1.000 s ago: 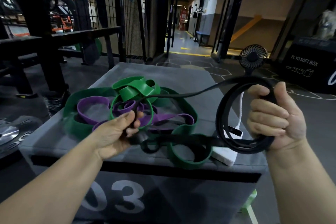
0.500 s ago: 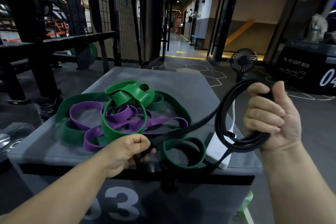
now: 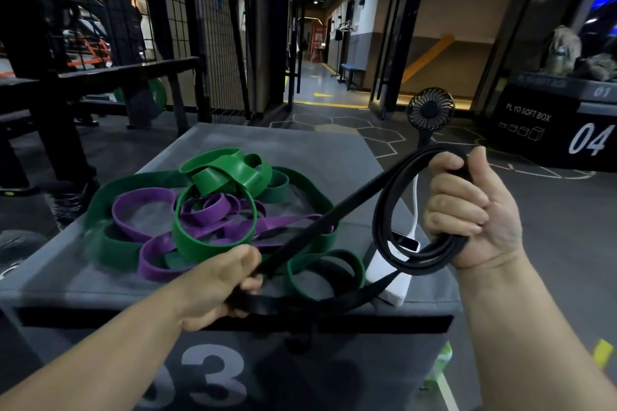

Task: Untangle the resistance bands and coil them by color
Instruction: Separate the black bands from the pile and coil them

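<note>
Head view: feed the black band (image 3: 337,212) into the coil 1 loop at a time, sliding your left hand (image 3: 220,280) along the strand so no twist enters. Your right hand (image 3: 474,210), at 3 o'clock, has its grip clenched round the black coil; the left grip grasps the strand at 6 o'clock. Green bands (image 3: 230,173) and purple bands (image 3: 287,221) lie tangled on the box (image 3: 300,150).

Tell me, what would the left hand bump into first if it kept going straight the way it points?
Likely the left hand meets the dark green loop just past its knuckles; the white charger lies beyond. Depth is unclear.
</note>
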Demonstrator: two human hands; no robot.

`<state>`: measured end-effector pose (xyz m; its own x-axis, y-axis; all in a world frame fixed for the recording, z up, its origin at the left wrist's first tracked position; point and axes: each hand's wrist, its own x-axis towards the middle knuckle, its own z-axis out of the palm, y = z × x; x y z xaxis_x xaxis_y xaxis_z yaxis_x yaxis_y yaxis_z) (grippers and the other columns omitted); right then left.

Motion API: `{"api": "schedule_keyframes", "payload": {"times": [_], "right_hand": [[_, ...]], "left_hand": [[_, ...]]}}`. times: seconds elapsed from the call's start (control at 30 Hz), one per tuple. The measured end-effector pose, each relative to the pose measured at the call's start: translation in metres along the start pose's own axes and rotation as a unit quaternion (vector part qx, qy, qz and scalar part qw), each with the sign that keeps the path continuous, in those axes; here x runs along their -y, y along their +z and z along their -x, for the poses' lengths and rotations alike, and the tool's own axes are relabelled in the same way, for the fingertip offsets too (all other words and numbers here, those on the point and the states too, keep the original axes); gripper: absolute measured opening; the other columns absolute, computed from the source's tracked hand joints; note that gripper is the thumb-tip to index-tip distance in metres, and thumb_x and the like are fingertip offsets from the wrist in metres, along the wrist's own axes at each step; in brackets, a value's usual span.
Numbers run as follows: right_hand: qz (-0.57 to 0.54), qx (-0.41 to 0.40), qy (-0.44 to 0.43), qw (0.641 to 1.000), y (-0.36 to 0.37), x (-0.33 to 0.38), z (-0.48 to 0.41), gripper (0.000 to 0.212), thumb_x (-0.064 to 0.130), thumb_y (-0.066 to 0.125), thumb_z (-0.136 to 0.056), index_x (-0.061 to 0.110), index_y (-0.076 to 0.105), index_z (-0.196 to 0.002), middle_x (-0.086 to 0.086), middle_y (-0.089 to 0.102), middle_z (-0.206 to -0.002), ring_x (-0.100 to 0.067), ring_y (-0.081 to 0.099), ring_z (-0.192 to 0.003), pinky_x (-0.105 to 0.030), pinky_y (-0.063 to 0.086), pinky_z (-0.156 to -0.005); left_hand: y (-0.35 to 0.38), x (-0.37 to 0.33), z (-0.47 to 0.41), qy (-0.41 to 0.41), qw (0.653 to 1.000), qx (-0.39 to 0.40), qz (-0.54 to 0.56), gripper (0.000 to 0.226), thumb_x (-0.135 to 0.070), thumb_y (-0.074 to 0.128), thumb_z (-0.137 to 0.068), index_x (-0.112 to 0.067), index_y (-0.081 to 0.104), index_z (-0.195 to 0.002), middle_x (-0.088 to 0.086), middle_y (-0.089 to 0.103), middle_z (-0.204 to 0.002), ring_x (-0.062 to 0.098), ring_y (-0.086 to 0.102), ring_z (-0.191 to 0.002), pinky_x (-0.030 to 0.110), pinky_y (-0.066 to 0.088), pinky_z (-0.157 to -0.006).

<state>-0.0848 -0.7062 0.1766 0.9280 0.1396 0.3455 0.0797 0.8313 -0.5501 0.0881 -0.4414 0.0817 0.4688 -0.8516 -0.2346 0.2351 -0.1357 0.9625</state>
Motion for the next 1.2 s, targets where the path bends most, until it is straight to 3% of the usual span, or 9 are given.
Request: {"api": "schedule_keyframes", "payload": {"times": [0.13, 0.27, 0.37, 0.47, 0.7, 0.83, 0.9, 1.0, 1.2], "right_hand": [[-0.008, 0.002, -0.010, 1.000, -0.003, -0.004, -0.004, 0.030, 0.037, 0.047, -0.102, 0.007, 0.048, -0.100, 0.002, 0.040, -0.060, -0.007, 0.033, -0.042, -0.025, 0.036, -0.046], [-0.028, 0.007, -0.022, 0.999, -0.006, -0.006, -0.008, 0.029, 0.037, 0.048, -0.101, 0.008, 0.048, -0.099, 0.002, 0.040, -0.059, -0.011, 0.039, -0.046, -0.026, 0.036, -0.046], [-0.046, 0.010, -0.039, 0.998, -0.010, -0.010, -0.011, 0.031, 0.038, 0.048, -0.101, 0.007, 0.051, -0.097, 0.002, 0.039, -0.059, -0.011, 0.038, -0.046, -0.026, 0.036, -0.046], [-0.049, -0.023, -0.084, 0.995, -0.012, -0.018, -0.019, 0.029, 0.036, 0.051, -0.099, 0.008, 0.054, -0.092, 0.002, 0.040, -0.055, -0.008, 0.034, -0.044, -0.025, 0.037, -0.044], [0.059, -0.240, -0.271, 0.930, 0.004, -0.032, -0.033, 0.027, 0.045, 0.050, -0.090, 0.022, 0.049, -0.075, 0.010, 0.030, -0.049, -0.005, 0.027, -0.034, -0.015, 0.028, -0.036], [0.066, -0.307, -0.309, 0.898, 0.005, -0.038, -0.038, 0.031, 0.044, 0.051, -0.093, 0.023, 0.047, -0.072, 0.009, 0.028, -0.052, -0.006, 0.023, -0.038, -0.018, 0.028, -0.038], [0.095, -0.341, -0.314, 0.881, 0.006, -0.045, -0.042, 0.034, 0.043, 0.048, -0.098, 0.023, 0.046, -0.071, 0.008, 0.029, -0.053, -0.007, 0.022, -0.040, -0.019, 0.027, -0.039], [0.176, -0.381, -0.295, 0.858, 0.008, -0.062, -0.050, 0.032, 0.039, 0.044, -0.102, 0.021, 0.041, -0.075, 0.005, 0.030, -0.052, -0.009, 0.023, -0.041, -0.020, 0.027, -0.040], [0.318, -0.331, -0.229, 0.859, 0.011, -0.105, -0.059, 0.021, 0.018, 0.044, -0.104, 0.016, 0.038, -0.083, 0.003, 0.038, -0.055, -0.010, 0.032, -0.044, -0.026, 0.031, -0.047]], "left_hand": [[0.005, 0.008, -0.002, 0.035, 0.968, -0.001, -0.247, 0.037, -0.031, 0.071, -0.083, -0.014, 0.040, -0.093, -0.008, 0.053, -0.075, 0.004, 0.046, -0.068, 0.022, 0.041, -0.064], [0.010, 0.013, -0.004, 0.065, 0.950, -0.001, -0.307, 0.022, -0.033, 0.068, -0.086, -0.019, 0.051, -0.089, -0.014, 0.055, -0.074, 0.006, 0.051, -0.073, 0.029, 0.041, -0.077], [0.012, 0.014, -0.005, 0.076, 0.939, -0.023, -0.335, 0.030, -0.045, 0.070, -0.075, -0.026, 0.064, -0.096, -0.003, 0.070, -0.094, 0.017, 0.066, -0.093, 0.036, 0.048, -0.091], [0.022, 0.016, -0.006, 0.115, 0.931, -0.035, -0.346, 0.007, -0.026, 0.069, -0.086, -0.025, 0.064, -0.091, 0.005, 0.070, -0.093, 0.023, 0.066, -0.094, 0.036, 0.050, -0.087], [0.057, 0.012, 0.004, 0.156, 0.946, 0.003, -0.286, 0.006, -0.015, 0.048, -0.099, -0.013, 0.054, -0.097, -0.006, 0.064, -0.083, -0.002, 0.058, -0.080, 0.015, 0.045, -0.078], [0.067, 0.006, 0.009, 0.159, 0.958, 0.002, -0.239, 0.008, -0.011, 0.051, -0.098, -0.017, 0.056, -0.096, -0.009, 0.063, -0.078, 0.000, 0.056, -0.073, 0.019, 0.045, -0.072], [0.068, 0.003, 0.013, 0.162, 0.959, -0.013, -0.234, 0.009, -0.020, 0.064, -0.091, -0.020, 0.059, -0.098, -0.010, 0.067, -0.088, -0.003, 0.059, -0.079, 0.018, 0.046, -0.075], [0.066, -0.002, 0.015, 0.166, 0.959, -0.005, -0.229, 0.036, -0.034, 0.077, -0.071, -0.024, 0.063, -0.103, -0.012, 0.069, -0.103, 0.000, 0.061, -0.100, 0.018, 0.046, -0.088], [0.070, -0.006, 0.016, 0.143, 0.989, -0.024, -0.001, 0.032, 0.002, 0.073, -0.064, -0.011, 0.070, -0.094, 0.004, 0.073, -0.088, 0.015, 0.068, -0.081, 0.026, 0.056, -0.075]]}}
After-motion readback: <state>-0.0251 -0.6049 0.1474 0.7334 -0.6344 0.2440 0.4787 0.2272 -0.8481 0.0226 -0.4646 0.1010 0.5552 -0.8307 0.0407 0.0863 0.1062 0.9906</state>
